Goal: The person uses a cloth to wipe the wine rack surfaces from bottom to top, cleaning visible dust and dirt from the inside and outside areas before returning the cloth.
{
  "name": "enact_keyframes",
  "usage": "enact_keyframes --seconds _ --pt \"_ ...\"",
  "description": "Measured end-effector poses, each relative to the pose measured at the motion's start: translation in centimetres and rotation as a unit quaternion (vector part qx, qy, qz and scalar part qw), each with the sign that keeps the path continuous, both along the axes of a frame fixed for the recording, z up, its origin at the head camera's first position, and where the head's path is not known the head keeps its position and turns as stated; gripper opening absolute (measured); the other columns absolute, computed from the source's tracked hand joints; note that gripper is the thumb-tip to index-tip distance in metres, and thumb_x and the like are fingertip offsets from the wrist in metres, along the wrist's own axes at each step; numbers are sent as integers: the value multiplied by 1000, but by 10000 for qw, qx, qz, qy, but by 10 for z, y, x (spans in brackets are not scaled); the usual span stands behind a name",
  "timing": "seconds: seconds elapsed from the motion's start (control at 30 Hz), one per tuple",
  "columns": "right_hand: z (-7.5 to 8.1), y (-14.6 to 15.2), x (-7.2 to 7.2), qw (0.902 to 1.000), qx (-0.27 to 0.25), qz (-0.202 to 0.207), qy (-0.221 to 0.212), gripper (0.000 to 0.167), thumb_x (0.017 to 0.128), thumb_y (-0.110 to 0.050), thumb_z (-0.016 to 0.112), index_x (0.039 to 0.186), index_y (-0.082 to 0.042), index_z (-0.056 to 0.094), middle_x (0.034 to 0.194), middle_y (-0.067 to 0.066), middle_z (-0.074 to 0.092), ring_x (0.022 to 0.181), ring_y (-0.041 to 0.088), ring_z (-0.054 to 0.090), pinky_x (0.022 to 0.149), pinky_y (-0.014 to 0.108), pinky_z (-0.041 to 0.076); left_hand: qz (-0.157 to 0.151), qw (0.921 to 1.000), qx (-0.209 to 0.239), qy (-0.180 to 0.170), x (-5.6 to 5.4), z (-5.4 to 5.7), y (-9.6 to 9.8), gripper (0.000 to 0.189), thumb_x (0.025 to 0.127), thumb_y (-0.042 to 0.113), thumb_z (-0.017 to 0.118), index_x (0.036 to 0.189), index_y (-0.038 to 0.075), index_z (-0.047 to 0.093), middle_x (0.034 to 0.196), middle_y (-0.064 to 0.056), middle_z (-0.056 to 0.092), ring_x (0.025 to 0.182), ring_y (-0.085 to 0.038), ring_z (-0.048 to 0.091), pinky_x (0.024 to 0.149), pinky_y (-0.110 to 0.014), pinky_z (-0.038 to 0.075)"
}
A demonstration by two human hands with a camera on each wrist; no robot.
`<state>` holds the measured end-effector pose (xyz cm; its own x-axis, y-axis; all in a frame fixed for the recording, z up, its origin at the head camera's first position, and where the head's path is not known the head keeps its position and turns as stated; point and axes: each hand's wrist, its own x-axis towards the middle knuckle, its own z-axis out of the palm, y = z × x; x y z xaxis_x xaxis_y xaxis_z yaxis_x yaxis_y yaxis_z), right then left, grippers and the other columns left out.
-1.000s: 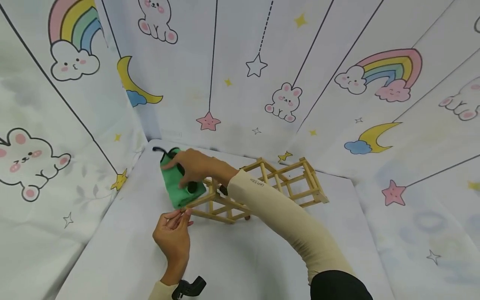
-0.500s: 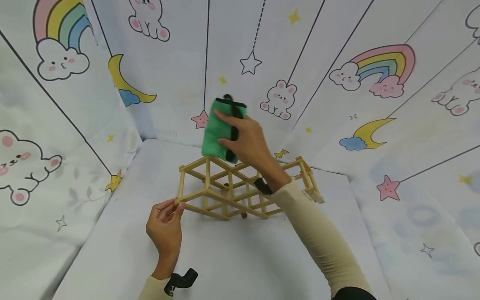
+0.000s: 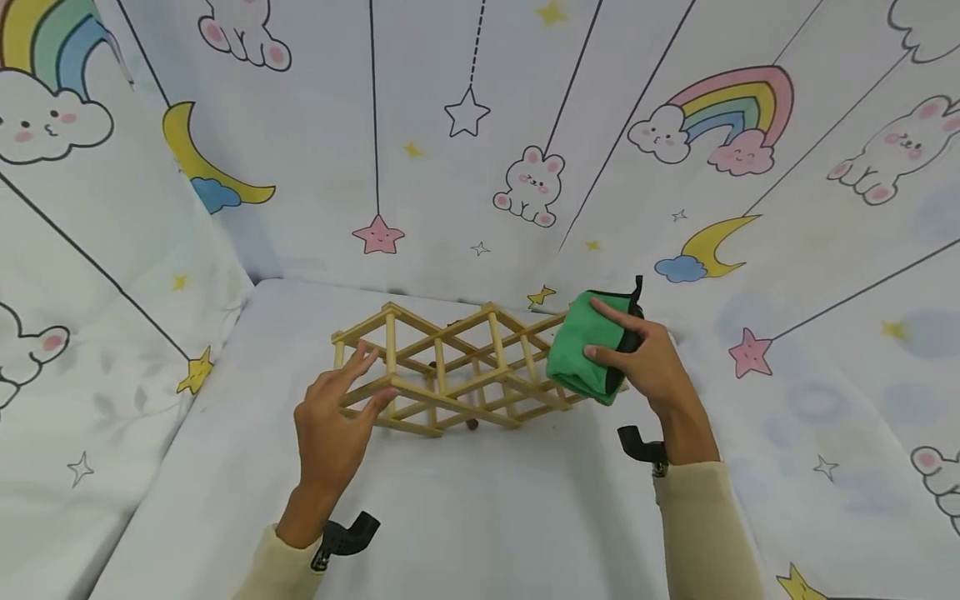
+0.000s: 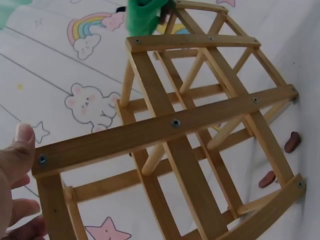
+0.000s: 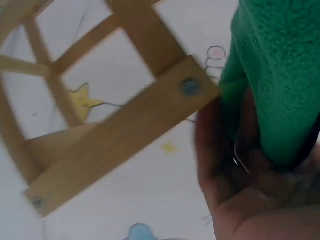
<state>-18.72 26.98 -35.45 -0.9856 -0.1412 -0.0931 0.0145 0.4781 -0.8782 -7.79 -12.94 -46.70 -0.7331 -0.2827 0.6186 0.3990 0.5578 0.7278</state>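
A folding wooden lattice rack, like a wine rack point(image 3: 450, 404), stands on the white table, its slats joined by round dowels and metal rivets. Around its left end, my left hand point(image 3: 333, 425) has thumb and fingers spread apart. The left wrist view puts the thumb point(image 4: 17, 155) beside the end corner of the top slat. At the other end, my right hand point(image 3: 648, 367) grips a folded green cloth point(image 3: 585, 346) with black edging and a small black loop. That cloth point(image 5: 285, 75) hides part of the right fingers, and covers the rack's right end in the head view.
Small reddish-brown pieces point(image 4: 292, 142) lie on the table by the rack, one of them point(image 3: 472, 424) near its front bottom edge. The white table point(image 3: 480, 517) meets cartoon-printed backdrop sheets point(image 3: 315, 233) at the back and both sides.
My right hand has carried the green cloth from the rack's left end, up over it, to the right end. The left hand has let go of the corner it pinched and spread its fingers.
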Motion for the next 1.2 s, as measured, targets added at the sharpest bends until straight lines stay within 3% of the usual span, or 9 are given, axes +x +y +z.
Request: enact_keyframes --seconds 0.2,0.4,0.5,0.63,0.8,0.9,1.0,1.1,1.2 --pt "-24 14 7 9982 -125 -549 201 72 94 -24 85 157 -38 52 163 18 41 134 34 50 88 19 56 -314 9992 240 -105 -9 -1 5 50 79 6 92 127 4 77 130 -13 76 104 -36 77 98 -45 52" --pt "-29 13 19 9974 -200 -685 6 71 95 -24 84 157 -35 53 161 20 43 134 38 51 88 21 57 -424 9989 162 -108 -18 -5 3 47 80 5 89 126 4 77 127 -12 76 95 -36 78 96 -49 53" --pt "-29 10 28 9975 -290 -639 -68 71 94 -23 84 157 -36 54 158 20 44 134 40 52 89 25 59 -430 9988 114 -186 -26 -5 -5 45 83 6 87 127 6 77 127 -8 77 97 -32 75 81 -32 57" --pt "-30 6 39 9974 -565 -420 -163 71 95 -21 84 157 -36 53 158 18 45 134 39 54 91 29 60 -459 9983 114 -349 -36 -5 -16 45 85 4 85 129 10 77 128 -4 77 98 -23 72 54 -11 45" --pt "-32 17 48 9878 -1320 -790 246 72 95 -9 81 158 -28 53 164 14 40 139 32 49 95 24 59 -545 9969 62 -563 -41 -2 -22 44 90 6 82 133 13 75 133 -4 75 101 -22 68 56 -9 44" --pt "-33 31 47 9671 -1807 -1507 968 72 93 2 80 155 -26 57 165 14 39 142 30 47 95 20 58 -401 9979 -26 -506 -40 1 -17 42 92 8 81 134 10 74 135 -6 74 107 -30 67 70 -15 48" --pt "-40 44 42 9482 -1901 -2013 1557 73 90 6 80 152 -28 60 163 13 42 144 30 47 95 18 58 -184 9996 -204 -108 -36 7 -3 44 89 7 85 132 7 75 136 -11 73 114 -39 65 92 -41 50" --pt "-56 50 35 9449 -1750 -2051 1855 72 90 5 81 150 -29 61 162 13 46 147 31 49 97 18 57 -339 9980 -409 348 -32 13 20 51 83 7 90 132 5 75 138 -13 72 120 -42 64 98 -58 45" --pt "-75 46 28 9481 -1637 -1842 2012 70 90 3 82 150 -27 61 162 10 50 149 30 50 102 18 55 -808 9939 -644 395 -32 16 49 54 83 19 91 133 6 75 138 -13 72 117 -39 67 100 -56 49"
